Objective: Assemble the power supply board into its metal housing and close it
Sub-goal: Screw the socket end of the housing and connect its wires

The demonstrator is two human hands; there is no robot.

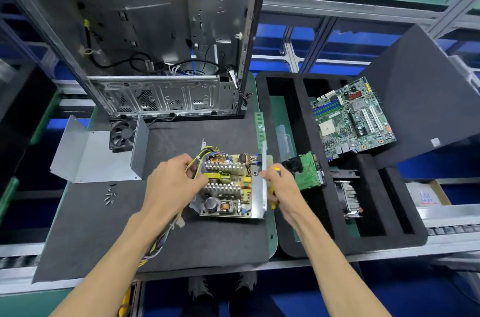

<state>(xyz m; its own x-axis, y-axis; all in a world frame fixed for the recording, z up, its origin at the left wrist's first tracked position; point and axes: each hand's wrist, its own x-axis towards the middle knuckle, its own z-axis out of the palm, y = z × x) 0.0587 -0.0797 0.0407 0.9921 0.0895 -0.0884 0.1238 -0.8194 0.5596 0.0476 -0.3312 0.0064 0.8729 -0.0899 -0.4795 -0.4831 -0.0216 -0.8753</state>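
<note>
I see the open computer case (145, 38) standing at the far edge of the dark mat (104, 233), its loose cables hanging inside. To the right lies the black foam tray (298, 244), with a motherboard (353, 119) propped on its far right part, a heatsink (349, 196) in a near slot and a green card (307, 171) leaning at its left wall. The bent metal cover (91, 158) sits at the mat's left edge, a small fan (122, 135) just behind it. Mid-mat, the power supply board (228, 184) rests in its metal housing (261, 202). My left hand (174, 184) grips the wire bundle (197, 160) at the board's left side. My right hand (283, 184) grips a yellow-handled screwdriver (272, 189) against the housing's right wall. Loose screws (110, 194) lie near the cover.
</note>
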